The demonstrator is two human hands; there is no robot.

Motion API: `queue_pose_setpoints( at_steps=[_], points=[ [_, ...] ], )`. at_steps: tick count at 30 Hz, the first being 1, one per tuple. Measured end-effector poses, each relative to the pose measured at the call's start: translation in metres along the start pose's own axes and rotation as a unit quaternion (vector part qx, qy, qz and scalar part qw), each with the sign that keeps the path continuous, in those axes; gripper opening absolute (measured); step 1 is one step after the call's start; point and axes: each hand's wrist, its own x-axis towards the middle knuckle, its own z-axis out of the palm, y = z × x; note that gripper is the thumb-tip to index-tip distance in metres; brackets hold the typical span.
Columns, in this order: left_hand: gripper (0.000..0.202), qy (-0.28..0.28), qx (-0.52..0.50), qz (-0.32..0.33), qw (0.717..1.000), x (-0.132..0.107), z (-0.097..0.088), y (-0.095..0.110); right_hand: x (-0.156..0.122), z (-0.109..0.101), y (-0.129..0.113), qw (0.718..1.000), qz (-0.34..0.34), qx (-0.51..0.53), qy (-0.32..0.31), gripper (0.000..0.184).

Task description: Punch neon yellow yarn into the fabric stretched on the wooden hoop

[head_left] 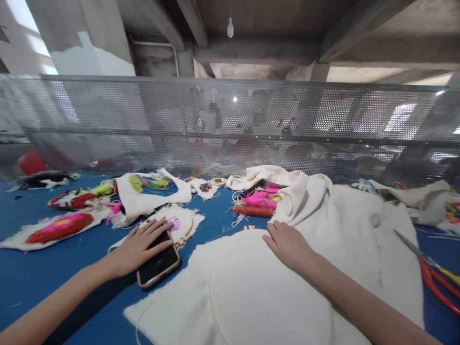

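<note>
My left hand (147, 242) lies over a smartphone (160, 266) with a dark screen, fingers stretched out and reaching onto a small hooped cloth (185, 221) with pink stitches. Near the far rim of a large embroidery hoop (212, 306), my right hand (289, 244) rests on white cloth (262, 282), its thumb apart from the loosely bent fingers. The plain cloth is stretched in that hoop, and its frayed left edge lies on the blue table (89, 297). The hoop's clamp (248, 227) shows at the far side.
Red-handled scissors (429, 268) lie at the right. Pink and orange yarn bundles (258, 201) sit behind the hoop, partly under bunched cloth (298, 184). Embroidered pieces (61, 227) and a blue-green stitched cloth (153, 187) lie at left. A perforated metal screen (230, 120) borders the table's back.
</note>
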Motion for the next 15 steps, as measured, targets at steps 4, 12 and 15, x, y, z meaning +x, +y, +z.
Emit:
queue_pose_setpoints(
  at_steps=[4, 12, 15],
  points=[
    [0.058, -0.022, -0.025, -0.015, 0.999, 0.021, -0.009, 0.038, -0.002, -0.002, -0.001, 1.000, 0.005, 0.006, -0.006, 0.032],
    [0.074, -0.164, -0.020, 0.002, 0.986, 0.057, -0.049, 0.068, 0.017, -0.021, 0.016, 0.997, 0.006, 0.030, 0.077, 0.028],
    [0.068, -0.169, 0.012, 0.014, 0.985, 0.086, -0.083, 0.090, 0.050, -0.027, 0.031, 0.998, 0.001, 0.056, 0.023, 0.033]
  ],
)
